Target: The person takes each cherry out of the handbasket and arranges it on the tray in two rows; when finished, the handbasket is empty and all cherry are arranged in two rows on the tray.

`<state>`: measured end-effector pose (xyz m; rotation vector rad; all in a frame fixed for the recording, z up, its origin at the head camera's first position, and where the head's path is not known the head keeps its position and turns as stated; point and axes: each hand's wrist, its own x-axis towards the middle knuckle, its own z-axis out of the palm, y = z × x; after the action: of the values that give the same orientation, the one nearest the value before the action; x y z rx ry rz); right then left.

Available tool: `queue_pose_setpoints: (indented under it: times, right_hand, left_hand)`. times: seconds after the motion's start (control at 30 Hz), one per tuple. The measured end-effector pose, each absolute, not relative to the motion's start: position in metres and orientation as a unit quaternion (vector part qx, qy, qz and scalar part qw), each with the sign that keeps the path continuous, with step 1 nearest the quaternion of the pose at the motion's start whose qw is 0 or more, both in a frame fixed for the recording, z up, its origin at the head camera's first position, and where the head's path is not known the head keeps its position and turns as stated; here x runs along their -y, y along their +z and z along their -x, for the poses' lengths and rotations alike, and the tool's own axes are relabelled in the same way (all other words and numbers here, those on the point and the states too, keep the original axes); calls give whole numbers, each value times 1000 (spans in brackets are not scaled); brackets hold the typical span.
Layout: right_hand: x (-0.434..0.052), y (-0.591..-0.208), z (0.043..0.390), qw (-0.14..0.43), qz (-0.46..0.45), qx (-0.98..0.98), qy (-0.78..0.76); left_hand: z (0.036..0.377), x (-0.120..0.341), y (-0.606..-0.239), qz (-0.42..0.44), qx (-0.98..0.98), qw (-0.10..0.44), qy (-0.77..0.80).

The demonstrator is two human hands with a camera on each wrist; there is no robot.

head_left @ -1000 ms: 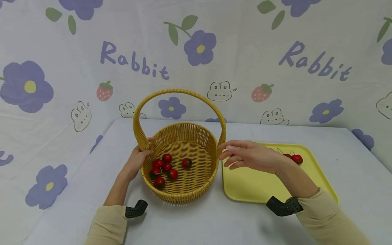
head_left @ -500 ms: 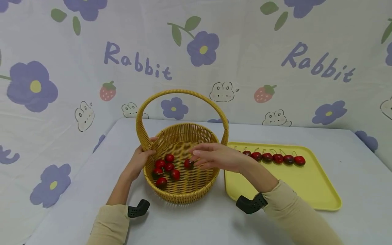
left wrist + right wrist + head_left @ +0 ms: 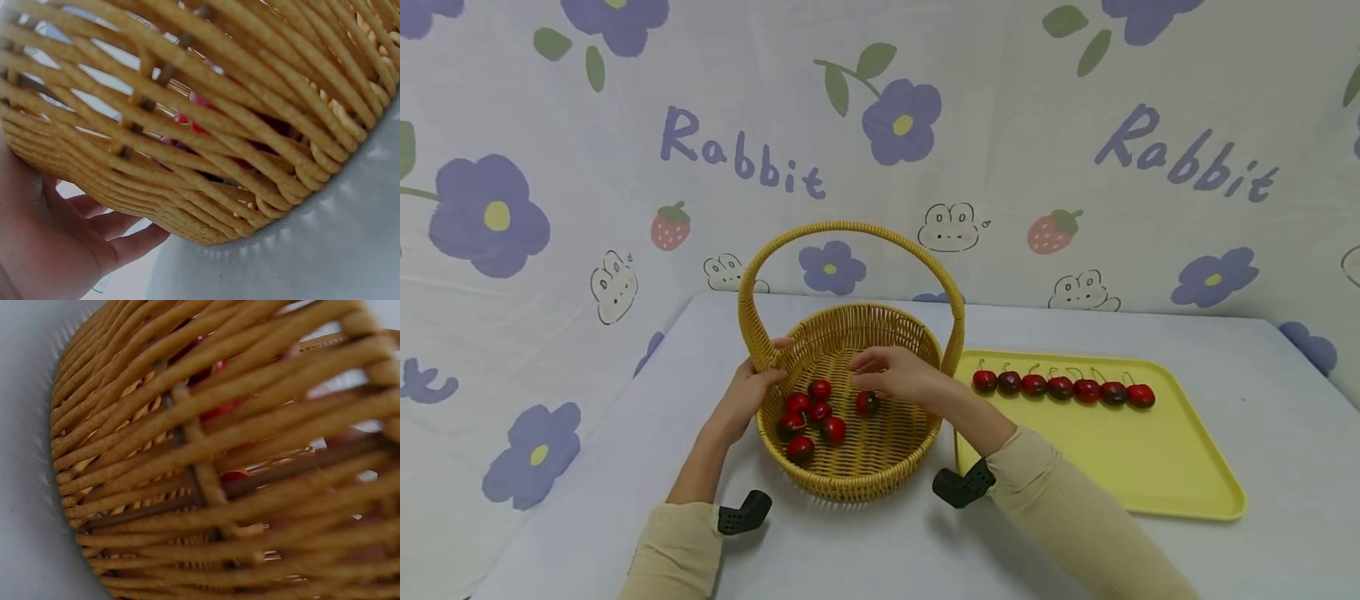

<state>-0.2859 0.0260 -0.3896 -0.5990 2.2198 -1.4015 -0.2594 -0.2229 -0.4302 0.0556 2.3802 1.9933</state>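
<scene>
Head view, centre of frame: a woven basket (image 3: 850,433) with an arched handle (image 3: 850,229) stands on the table (image 3: 880,550), just left of a yellow tray (image 3: 1120,467). The left hand (image 3: 747,398) holds the basket's left rim beside the handle base, thumb over the edge, probably to steady it. The right hand (image 3: 898,373) reaches in over the right rim, fingers curled downward above a lone cherry (image 3: 867,403); whether it pinches that cherry cannot be told. 5 more cherries (image 3: 811,417) cluster at the basket's lower left. 7 cherries lie in a row (image 3: 1060,386) along the tray's upper edge, stems up, well apart from the basket.

Left wrist view: the basket wall (image 3: 206,144) at close range, with the palm and fingers (image 3: 119,240) spread against its outside at lower left, a contact hidden in the head view. Right wrist view: blurred weave (image 3: 206,462) with red showing through the gaps; the fingers are not resolved.
</scene>
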Motion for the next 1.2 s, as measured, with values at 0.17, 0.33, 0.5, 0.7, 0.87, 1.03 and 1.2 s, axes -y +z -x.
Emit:
queue_pose_setpoints:
  times: [0.17, 0.33, 0.5, 0.7, 0.87, 1.03, 1.2]
  right_hand:
    - [-17, -394, 288, 194, 219, -839, -459]
    - [-15, -395, 288, 194, 229, -852, -430]
    - [-12, -398, 289, 203, 259, -852, -408]
    - [-8, -400, 287, 205, 275, -870, -353]
    - [-8, -398, 285, 205, 279, -874, -340]
    - [-13, -395, 285, 201, 278, -861, -375]
    - [-20, -392, 286, 248, 274, -818, -442]
  left_hand:
    - [259, 223, -430, -17, -766, 19, 643]
    - [259, 223, -430, -19, -768, 18, 640]
    - [260, 224, -430, -18, -767, 17, 641]
    - [259, 224, -430, -20, -767, 16, 642]
    - [259, 224, -430, -17, -768, 15, 640]
    - [259, 224, -431, -17, -767, 17, 641]
    - [259, 224, -431, -21, -769, 16, 639]
